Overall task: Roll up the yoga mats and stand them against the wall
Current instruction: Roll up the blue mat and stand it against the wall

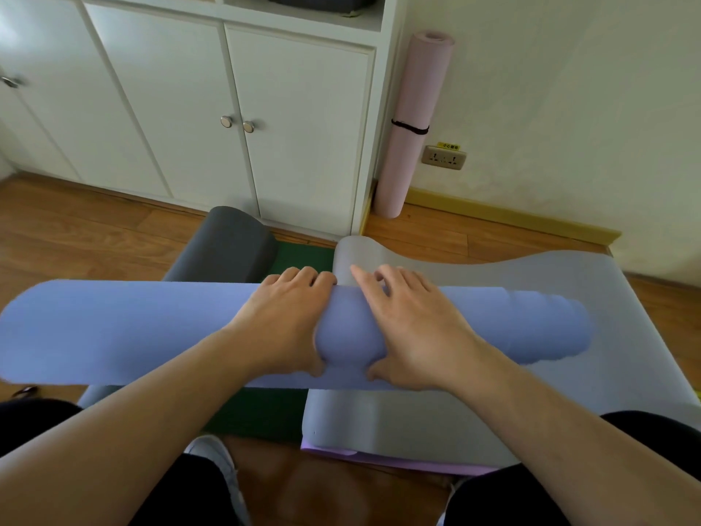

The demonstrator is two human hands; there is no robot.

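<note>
A rolled blue-violet yoga mat [132, 332] lies crosswise in front of me, over the other mats. My left hand [282, 324] grips its middle, fingers curled over the far side and thumb on the near side. My right hand [409, 328] lies on it just to the right, fingers fairly straight over the top and thumb tucked underneath. A grey mat [531, 275] lies unrolled and wavy beneath, with a lilac mat edge [398, 459] under it. A dark grey mat [227, 244] is partly rolled at the left, on a green mat [303, 256]. A rolled pink mat [411, 119], bound by a black strap, stands against the wall.
White cabinet doors [189, 108] with round knobs run along the back left. A wall socket [444, 157] sits low beside the pink mat. Wooden floor [76, 229] shows at left and along the yellow skirting board. My knees and a white shoe [216, 455] are at the bottom.
</note>
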